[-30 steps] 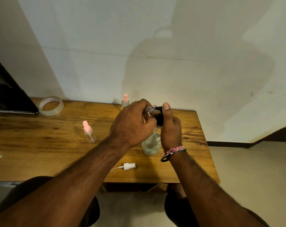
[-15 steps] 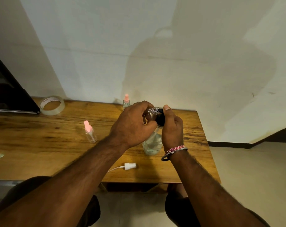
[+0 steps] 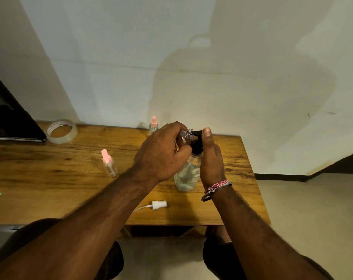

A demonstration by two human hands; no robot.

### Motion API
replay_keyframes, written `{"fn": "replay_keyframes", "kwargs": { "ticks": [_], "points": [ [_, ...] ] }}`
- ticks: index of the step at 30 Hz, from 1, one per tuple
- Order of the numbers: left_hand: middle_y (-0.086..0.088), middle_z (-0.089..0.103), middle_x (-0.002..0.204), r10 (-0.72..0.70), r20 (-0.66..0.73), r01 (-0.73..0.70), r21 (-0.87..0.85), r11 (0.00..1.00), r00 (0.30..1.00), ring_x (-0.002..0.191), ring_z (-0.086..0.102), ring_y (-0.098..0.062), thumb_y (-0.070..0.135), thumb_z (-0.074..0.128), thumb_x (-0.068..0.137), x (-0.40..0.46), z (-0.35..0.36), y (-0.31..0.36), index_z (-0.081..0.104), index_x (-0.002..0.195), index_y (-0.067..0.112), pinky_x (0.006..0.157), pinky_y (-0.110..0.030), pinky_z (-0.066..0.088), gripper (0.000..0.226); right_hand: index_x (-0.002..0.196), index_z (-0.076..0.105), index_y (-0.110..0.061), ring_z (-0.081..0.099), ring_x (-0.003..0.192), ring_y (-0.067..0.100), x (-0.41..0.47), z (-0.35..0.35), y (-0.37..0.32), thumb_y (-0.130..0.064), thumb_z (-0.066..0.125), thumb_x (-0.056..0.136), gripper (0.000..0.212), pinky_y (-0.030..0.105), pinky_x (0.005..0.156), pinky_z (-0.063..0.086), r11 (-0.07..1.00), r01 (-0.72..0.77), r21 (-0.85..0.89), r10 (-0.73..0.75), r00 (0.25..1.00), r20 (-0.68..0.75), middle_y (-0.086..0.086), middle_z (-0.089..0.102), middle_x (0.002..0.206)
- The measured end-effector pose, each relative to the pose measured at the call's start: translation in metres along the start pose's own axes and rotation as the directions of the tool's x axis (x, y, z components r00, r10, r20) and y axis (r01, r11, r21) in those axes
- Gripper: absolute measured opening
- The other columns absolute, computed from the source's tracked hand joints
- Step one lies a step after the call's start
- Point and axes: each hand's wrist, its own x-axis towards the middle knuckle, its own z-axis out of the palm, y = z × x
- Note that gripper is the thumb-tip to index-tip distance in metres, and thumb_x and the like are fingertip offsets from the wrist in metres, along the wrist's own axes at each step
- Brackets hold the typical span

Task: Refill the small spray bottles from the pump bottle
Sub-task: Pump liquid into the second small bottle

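Note:
My left hand (image 3: 161, 154) grips a small clear spray bottle (image 3: 186, 135) with its cap off, tilted so its threaded neck meets the black nozzle of the pump bottle (image 3: 186, 174). My right hand (image 3: 211, 158) wraps the black pump head, thumb on top. The pump bottle stands on the wooden table (image 3: 50, 178) and holds clear liquid. A white spray top with its tube (image 3: 158, 205) lies near the table's front edge. A pink-capped small bottle (image 3: 109, 163) stands to the left, and another pink-capped bottle (image 3: 153, 125) stands at the back by the wall.
A roll of clear tape (image 3: 61, 131) lies at the back left beside a dark screen edge (image 3: 14, 126). The table ends just right of my hands, with floor (image 3: 302, 219) beyond. My knees show under the front edge.
Both hands stay on the bottles in nearly the same place; the small bottle's neck sits a little closer against the pump nozzle.

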Motion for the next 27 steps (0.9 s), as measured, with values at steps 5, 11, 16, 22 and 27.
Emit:
{"fn": "replay_keyframes", "kwargs": {
  "ticks": [5,11,16,22,27],
  "points": [
    [0.012,0.063,0.094,0.008,-0.005,-0.008,-0.002,1.000,1.000,0.082,0.058,-0.009,0.029,0.065,0.092,0.0004,0.0000,-0.0016,0.064,0.115,0.025,0.064,-0.028,0.042,0.024,0.095,0.078,-0.014,0.071,0.087,0.004,0.0002,0.0013,-0.0017,-0.056,0.041,0.100,0.057,0.011,0.072,0.050,1.000,-0.003,0.006,0.003,1.000,0.002,0.008,0.078,0.093],
    [0.013,0.061,0.091,0.007,0.000,-0.007,0.004,1.000,1.000,0.081,0.059,-0.010,0.028,0.068,0.090,-0.0005,0.0003,-0.0014,0.063,0.112,0.026,0.064,-0.030,0.046,0.023,0.087,0.077,-0.015,0.071,0.078,0.003,0.0008,0.0033,-0.0012,-0.048,0.045,0.103,0.048,0.011,0.067,0.051,1.000,-0.020,0.017,0.020,1.000,-0.018,-0.002,0.077,0.080],
    [0.012,0.063,0.091,0.009,0.000,-0.009,0.006,1.000,1.000,0.081,0.060,-0.011,0.028,0.067,0.089,-0.0008,0.0023,-0.0023,0.063,0.112,0.025,0.065,-0.034,0.052,0.024,0.084,0.078,-0.016,0.071,0.077,0.004,0.0014,0.0060,-0.0026,-0.052,0.048,0.096,0.048,0.011,0.066,0.050,1.000,-0.029,0.012,0.029,0.998,-0.056,-0.003,0.077,0.078],
    [0.011,0.064,0.093,-0.007,0.016,0.007,-0.009,1.000,1.000,0.083,0.060,-0.010,0.032,0.063,0.087,-0.0008,0.0056,-0.0031,0.063,0.113,0.025,0.069,-0.037,0.055,0.027,0.068,0.078,-0.035,0.069,0.075,0.001,0.0006,0.0077,-0.0019,-0.048,0.050,0.092,0.039,0.013,0.065,0.051,1.000,-0.013,-0.011,0.012,0.996,-0.094,-0.008,0.076,0.075],
    [0.011,0.064,0.094,-0.015,0.023,0.016,-0.016,1.000,1.000,0.084,0.060,-0.010,0.033,0.063,0.087,-0.0021,0.0074,-0.0038,0.063,0.113,0.026,0.069,-0.038,0.055,0.027,0.068,0.077,-0.030,0.068,0.075,0.006,0.0032,0.0062,0.0009,-0.048,0.050,0.091,0.040,0.018,0.066,0.052,1.000,0.000,-0.024,-0.003,0.993,-0.114,-0.003,0.074,0.075]
  ]
}}
